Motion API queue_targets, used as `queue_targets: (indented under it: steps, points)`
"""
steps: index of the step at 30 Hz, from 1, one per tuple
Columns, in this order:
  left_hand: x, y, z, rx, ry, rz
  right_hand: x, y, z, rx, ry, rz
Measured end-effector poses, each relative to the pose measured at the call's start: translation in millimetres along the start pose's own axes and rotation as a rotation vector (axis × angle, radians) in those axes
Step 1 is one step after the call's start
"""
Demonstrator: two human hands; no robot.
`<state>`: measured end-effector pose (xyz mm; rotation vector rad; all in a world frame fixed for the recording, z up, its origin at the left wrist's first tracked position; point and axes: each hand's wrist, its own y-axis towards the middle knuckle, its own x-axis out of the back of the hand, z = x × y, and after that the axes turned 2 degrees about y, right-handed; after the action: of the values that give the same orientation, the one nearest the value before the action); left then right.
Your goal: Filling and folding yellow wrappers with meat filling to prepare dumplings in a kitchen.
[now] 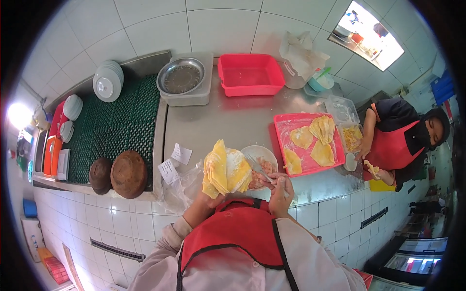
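Note:
My left hand supports a fanned stack of yellow dough wrappers, and most of its fingers are hidden beneath them. White flour coats the wrapper face on the stack's right side. Between finger and thumb, my right hand grips a metal fork, its tines close to the wrappers' right edge. Below the fork stands a white bowl with pale pink minced filling. Farther right, a pink tray carries several floured yellow wrappers.
At right a co-worker handles a dough piece beside a plastic container of yellow strips. A pink basin and a metal bowl stand along the wall. Clear plastic bag, paper slips and brown clay bowls lie left.

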<state>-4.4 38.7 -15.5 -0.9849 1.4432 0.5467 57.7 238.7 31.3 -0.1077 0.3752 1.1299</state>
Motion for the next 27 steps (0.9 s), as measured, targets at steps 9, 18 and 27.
queue_targets:
  steps: [9,18,27]
  points:
    - [17.7,1.8,-3.1,0.048,-0.125,0.017,14.3,-1.8,-13.0,0.018,-0.105,-0.03]
    - [21.5,8.7,-10.9,-0.045,-0.107,-0.065,24.3,-1.5,-17.0,0.044,-0.276,-0.008]
    - [33.8,0.6,-17.2,-0.27,1.481,0.037,33.2,15.1,-35.6,0.038,-0.44,-0.026]
